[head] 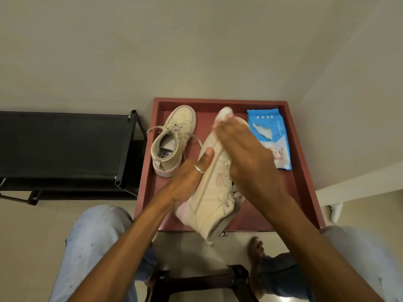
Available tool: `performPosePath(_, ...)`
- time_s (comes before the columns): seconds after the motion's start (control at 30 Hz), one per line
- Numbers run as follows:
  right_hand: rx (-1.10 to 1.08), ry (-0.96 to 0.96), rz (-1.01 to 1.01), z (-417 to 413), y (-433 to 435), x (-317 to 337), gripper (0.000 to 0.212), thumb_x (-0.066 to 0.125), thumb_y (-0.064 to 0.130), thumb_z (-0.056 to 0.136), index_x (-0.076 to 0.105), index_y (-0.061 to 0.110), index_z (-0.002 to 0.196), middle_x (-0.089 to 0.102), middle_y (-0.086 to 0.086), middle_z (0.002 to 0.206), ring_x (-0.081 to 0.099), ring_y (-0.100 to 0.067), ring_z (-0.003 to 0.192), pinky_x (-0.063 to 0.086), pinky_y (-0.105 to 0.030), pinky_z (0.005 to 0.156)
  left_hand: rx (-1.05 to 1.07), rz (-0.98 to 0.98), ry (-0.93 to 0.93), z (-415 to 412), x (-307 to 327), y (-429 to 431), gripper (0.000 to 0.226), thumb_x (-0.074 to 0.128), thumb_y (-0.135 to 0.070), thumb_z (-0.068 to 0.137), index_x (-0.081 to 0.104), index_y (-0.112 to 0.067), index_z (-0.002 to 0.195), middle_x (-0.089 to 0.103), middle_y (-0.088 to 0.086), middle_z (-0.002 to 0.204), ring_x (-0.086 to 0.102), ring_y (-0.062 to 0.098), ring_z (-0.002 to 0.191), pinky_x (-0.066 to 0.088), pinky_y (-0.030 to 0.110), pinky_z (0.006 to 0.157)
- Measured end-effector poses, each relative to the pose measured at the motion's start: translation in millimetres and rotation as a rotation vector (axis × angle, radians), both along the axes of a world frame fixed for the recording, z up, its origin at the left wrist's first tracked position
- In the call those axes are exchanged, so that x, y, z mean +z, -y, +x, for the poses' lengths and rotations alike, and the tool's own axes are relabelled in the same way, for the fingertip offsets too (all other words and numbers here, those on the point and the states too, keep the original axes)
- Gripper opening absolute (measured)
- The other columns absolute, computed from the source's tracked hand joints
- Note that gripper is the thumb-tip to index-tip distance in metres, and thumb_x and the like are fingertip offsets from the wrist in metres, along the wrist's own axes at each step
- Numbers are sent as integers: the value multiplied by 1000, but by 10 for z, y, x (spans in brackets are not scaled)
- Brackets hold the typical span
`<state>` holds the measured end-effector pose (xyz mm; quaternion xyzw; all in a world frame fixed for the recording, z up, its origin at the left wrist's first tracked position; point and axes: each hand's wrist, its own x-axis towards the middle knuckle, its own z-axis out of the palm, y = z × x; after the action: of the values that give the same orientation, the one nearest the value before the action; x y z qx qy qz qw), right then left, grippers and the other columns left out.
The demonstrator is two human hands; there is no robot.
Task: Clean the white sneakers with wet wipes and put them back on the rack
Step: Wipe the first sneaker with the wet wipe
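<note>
Nearest, the left hand (187, 182) grips a cream-white sneaker (211, 199) tilted on its side above the red tabletop (253, 219), thumb on its sole edge. The right hand (244, 153) clutches a wet wipe (224, 113) against its toe. Farther left, the second sneaker (172, 140) stands upright, and the wipes pack (270, 136) lies far right.

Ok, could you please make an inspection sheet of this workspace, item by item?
Surface: red tray table, raised rim.
Job's things: resting sneaker upright at left, laces loose; held sneaker tilted above the table; wet wipe at its toe; wipes pack at right, flap open.
Clutter: nothing seen.
Hands: left hand grips the held sneaker; right hand presses the wet wipe on the toe.
Cables: nothing seen.
Surroundings: black shoe rack left of the table; dark stool, tiled floor below.
</note>
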<state>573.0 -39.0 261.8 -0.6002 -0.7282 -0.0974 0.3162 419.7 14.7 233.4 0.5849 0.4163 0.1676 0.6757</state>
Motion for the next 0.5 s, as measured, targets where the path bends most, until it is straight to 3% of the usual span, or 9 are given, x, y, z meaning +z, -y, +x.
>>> performPosePath(0.07,81,154,-27,-6,11,1,45,64,0,90,56,0,134,55,-17,140,44,-30,137,24,-34,118,-8,26,-17,-8,0,2,94,42,-93,78,73,-12,114,75,19,112,69,40,111,49,64,103)
performPosePath(0.13,14,133,-19,90,-9,27,44,64,3,91,56,1,134,55,-16,140,46,-29,136,31,-37,117,-24,16,-22,-37,-8,-8,93,42,-93,77,74,-12,110,76,13,112,72,33,108,50,61,104)
performPosePath(0.23,-115,-295,24,235,-37,90,34,54,3,97,62,5,130,63,-9,132,55,-16,126,44,-30,109,-29,-13,-70,-56,-97,-30,112,43,-100,69,70,3,104,70,32,112,68,49,102,45,69,104)
performPosePath(0.3,-137,-536,-31,240,-36,113,34,48,7,98,65,8,126,66,-2,126,59,-8,120,46,-26,105,-37,-19,-80,-63,-163,-40,111,44,-99,71,69,4,102,68,35,109,68,51,99,44,71,103)
performPosePath(0.43,-261,-707,-168,198,-28,74,41,46,0,99,66,22,128,69,12,119,62,-3,111,52,-27,97,-52,4,-63,-78,-216,-47,87,43,-97,74,65,-16,96,65,39,110,67,36,93,43,73,101)
performPosePath(0.5,-315,-803,-214,192,-31,73,42,45,2,100,65,25,129,69,14,117,62,-3,109,54,-29,95,-55,-1,-69,-88,-178,-37,105,41,-99,72,69,-1,96,66,39,110,69,48,98,43,72,102)
